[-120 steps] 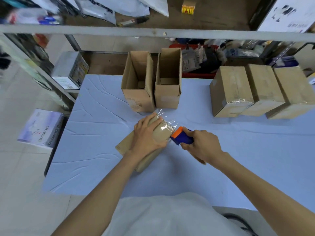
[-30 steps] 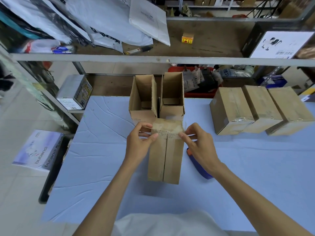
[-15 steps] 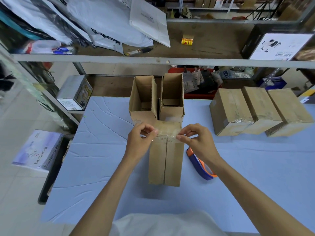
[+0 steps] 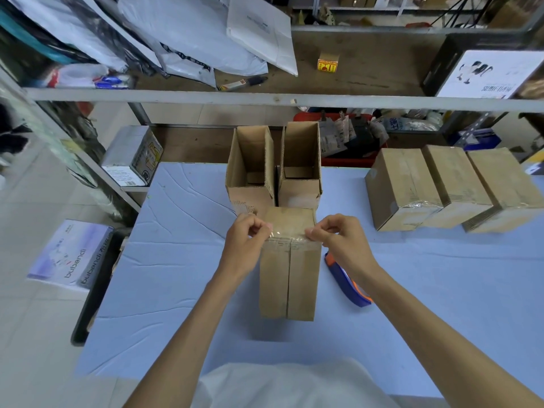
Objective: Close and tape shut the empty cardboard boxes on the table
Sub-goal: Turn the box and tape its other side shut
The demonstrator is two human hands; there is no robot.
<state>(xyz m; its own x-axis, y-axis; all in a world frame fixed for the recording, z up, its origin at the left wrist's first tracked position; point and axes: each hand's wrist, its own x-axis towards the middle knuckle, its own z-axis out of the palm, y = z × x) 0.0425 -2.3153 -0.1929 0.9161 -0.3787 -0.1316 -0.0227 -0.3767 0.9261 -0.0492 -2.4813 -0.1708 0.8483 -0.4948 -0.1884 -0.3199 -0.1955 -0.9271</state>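
Note:
A closed cardboard box [image 4: 290, 278] stands in the middle of the blue-covered table [image 4: 176, 260], its two flaps meeting along a centre seam. A strip of clear tape [image 4: 287, 232] lies across its far edge. My left hand [image 4: 245, 241] pinches the tape's left end and my right hand [image 4: 338, 240] pinches its right end. The blue and orange tape dispenser [image 4: 348, 285] lies on the table just right of the box, under my right forearm. Behind it stand two open empty boxes, one on the left [image 4: 250, 172] and one on the right [image 4: 300, 166].
Three taped boxes [image 4: 453, 187] sit in a row at the back right. A metal shelf rail [image 4: 265, 98] crosses above the table with bags and a marker on the shelf. A grey carton [image 4: 132, 156] sits on a lower shelf at left.
Since four seconds ago the dispenser was put down on the table and the box was turned lengthwise toward me. Both hands now pinch the tape ends at the far edge.

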